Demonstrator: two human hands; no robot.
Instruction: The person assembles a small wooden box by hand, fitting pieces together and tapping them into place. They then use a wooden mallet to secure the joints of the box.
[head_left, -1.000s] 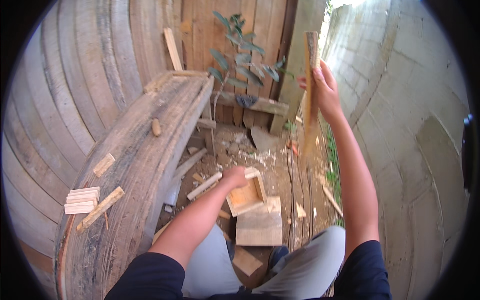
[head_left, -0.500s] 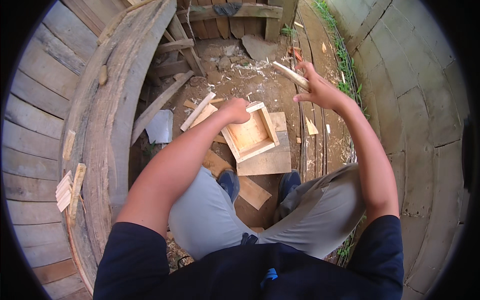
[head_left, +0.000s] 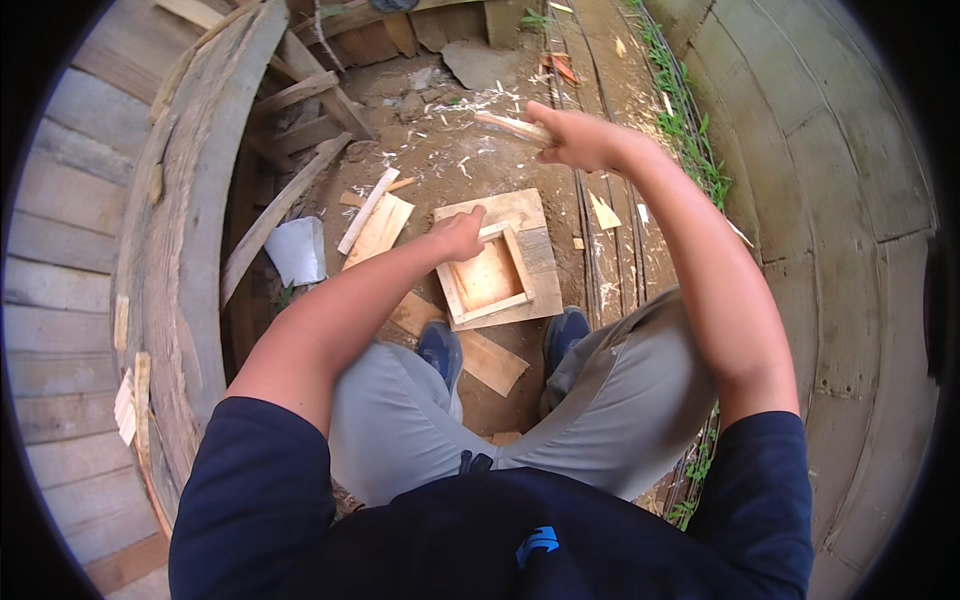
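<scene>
A shallow, square wooden tray-like box (head_left: pixel 522 262) rests on a flat wooden board (head_left: pixel 536 222) on the ground in front of my feet. My left hand (head_left: pixel 462 236) grips its far left corner, with the fingers partly hidden and the index finger or thumb pointing away from me. Raised beyond the box, to the right, my right hand (head_left: pixel 582 140) is closed round a pale length of wood (head_left: pixel 508 126). That piece juts out leftward from the fist, apart from the box; its other end is hidden in the palm.
Wood offcuts (head_left: pixel 380 228) and a whitish slab (head_left: pixel 297 252) lie left of the box. Another plank (head_left: pixel 492 362) sits between my shoes. A thick timber bench (head_left: pixel 180 240) stands on the left, a grey block wall (head_left: pixel 850 230) on the right. Shavings litter the dirt.
The box has turned slightly and sits more squarely over the board. My right hand has moved left and away from me with the wood, its fingers now closed more tightly. The whole view has shifted.
</scene>
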